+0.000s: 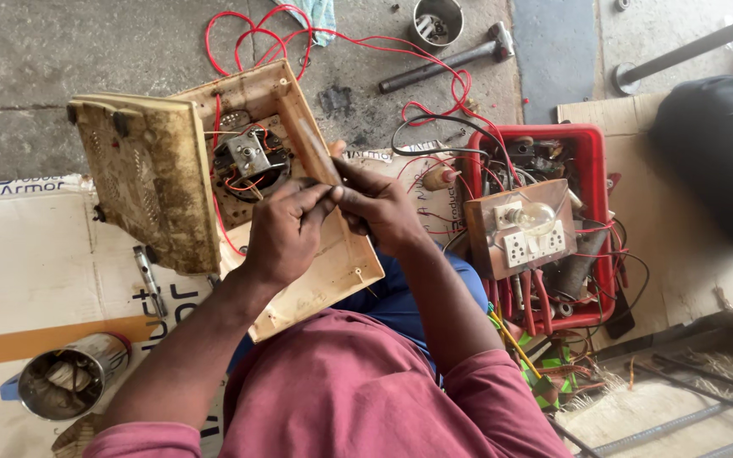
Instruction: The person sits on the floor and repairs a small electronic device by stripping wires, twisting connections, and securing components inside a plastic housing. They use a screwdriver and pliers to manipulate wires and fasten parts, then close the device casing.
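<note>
The opened appliance (299, 212) rests on the person's lap, its cream casing tipped up and its grimy base cover (150, 178) swung off to the side of it, so the opening-up looks already done. Inside the casing a small metal motor part (248, 157) sits exposed with red wires (239, 182) around it. Both hands meet just over the casing's near wall: the left hand (282, 233) and right hand (379, 208) are pinched together, fingertips touching, on something thin (too small to tell what, perhaps a wire end). The inner parts remain in place and the cover remains off, so the repair looks mid-way. Beside the appliance, a red crate (591, 144) carries a wooden test board (519, 229) with a bulb.
</note>
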